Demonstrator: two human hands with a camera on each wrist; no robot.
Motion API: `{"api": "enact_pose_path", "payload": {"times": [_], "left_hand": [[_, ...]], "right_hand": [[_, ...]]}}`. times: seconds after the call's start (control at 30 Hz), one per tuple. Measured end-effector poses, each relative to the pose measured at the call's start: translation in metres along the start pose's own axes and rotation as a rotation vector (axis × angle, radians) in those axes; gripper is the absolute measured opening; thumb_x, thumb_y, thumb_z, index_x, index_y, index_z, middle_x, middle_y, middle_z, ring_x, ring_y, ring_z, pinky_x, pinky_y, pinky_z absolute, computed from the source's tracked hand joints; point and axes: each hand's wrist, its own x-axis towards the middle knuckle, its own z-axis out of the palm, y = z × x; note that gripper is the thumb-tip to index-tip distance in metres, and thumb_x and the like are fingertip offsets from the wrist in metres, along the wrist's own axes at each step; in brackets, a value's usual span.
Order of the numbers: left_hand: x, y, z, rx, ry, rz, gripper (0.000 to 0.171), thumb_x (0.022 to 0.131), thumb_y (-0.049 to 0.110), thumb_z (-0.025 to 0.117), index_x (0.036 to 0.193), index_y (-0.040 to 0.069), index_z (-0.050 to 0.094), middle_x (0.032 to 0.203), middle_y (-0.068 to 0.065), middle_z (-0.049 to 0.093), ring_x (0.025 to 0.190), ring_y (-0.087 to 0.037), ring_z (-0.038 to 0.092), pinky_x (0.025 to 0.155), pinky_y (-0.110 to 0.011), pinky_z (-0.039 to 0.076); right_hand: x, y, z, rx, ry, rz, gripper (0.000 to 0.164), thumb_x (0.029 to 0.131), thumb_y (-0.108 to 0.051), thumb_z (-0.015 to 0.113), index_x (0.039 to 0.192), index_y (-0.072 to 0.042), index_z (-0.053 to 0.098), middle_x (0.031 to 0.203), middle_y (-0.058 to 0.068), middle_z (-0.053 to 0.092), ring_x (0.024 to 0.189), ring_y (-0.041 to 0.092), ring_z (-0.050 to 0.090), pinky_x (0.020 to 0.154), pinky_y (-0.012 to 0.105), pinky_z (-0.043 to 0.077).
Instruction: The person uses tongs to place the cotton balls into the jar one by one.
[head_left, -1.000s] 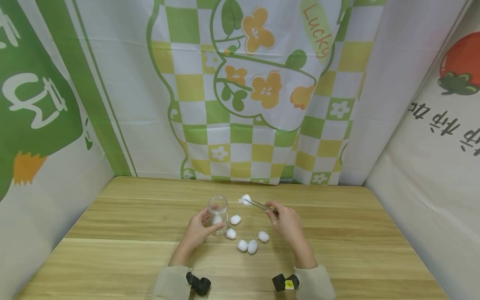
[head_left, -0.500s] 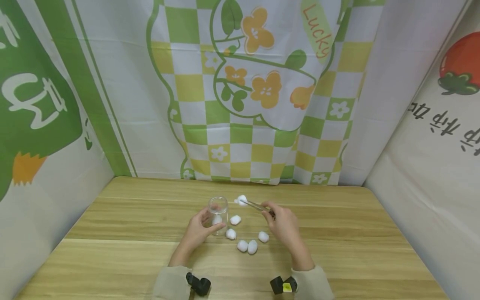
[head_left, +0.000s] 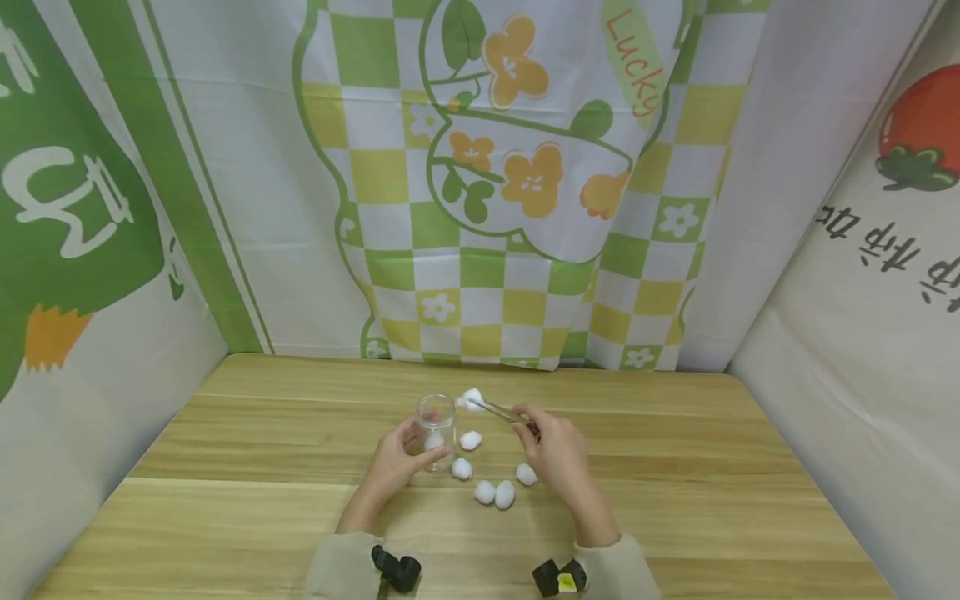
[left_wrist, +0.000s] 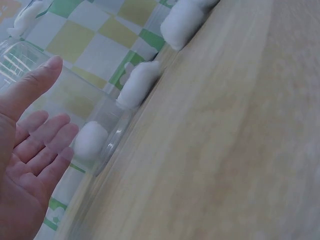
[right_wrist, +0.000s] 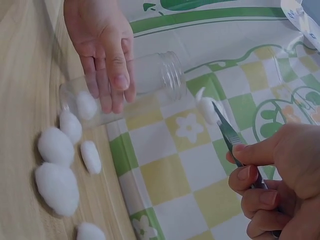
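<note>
My left hand holds a clear glass jar upright on the table, its thumb and fingers round the sides. One cotton ball lies at the bottom of the jar. My right hand pinches metal tweezers between thumb and fingers. In the tweezers' tips is another cotton ball, with a small wisp sticking out. It hangs just right of the jar's open mouth, near rim height, apart from the glass. Several loose cotton balls lie between the two hands.
The wooden table reaches back to a checked, flower-printed curtain. Printed cloth also hangs along both sides. One cotton ball sits close beside the jar, and another lies near the right hand.
My right hand has moved left, bringing the tweezers and their cotton ball closer to the jar's mouth. The left hand, the jar and the loose cotton balls stay in place.
</note>
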Motion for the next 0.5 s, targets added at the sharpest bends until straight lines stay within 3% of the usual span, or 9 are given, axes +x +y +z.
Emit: {"api": "enact_pose_path", "payload": {"times": [0.5], "left_hand": [[0.001,-0.001,0.000,-0.002,0.004,0.012,0.056,0.080,0.021,0.078,0.130,0.012,0.056,0.136,-0.014,0.060,0.132,-0.033,0.053,0.116,-0.050,0.039]], "right_hand": [[0.002,-0.013,0.011,-0.023,0.045,-0.042,0.017,0.088,-0.017,0.068,0.105,-0.013,0.069,0.073,0.004,0.073,0.052,0.005,0.050,0.042,0.013,0.029]]}}
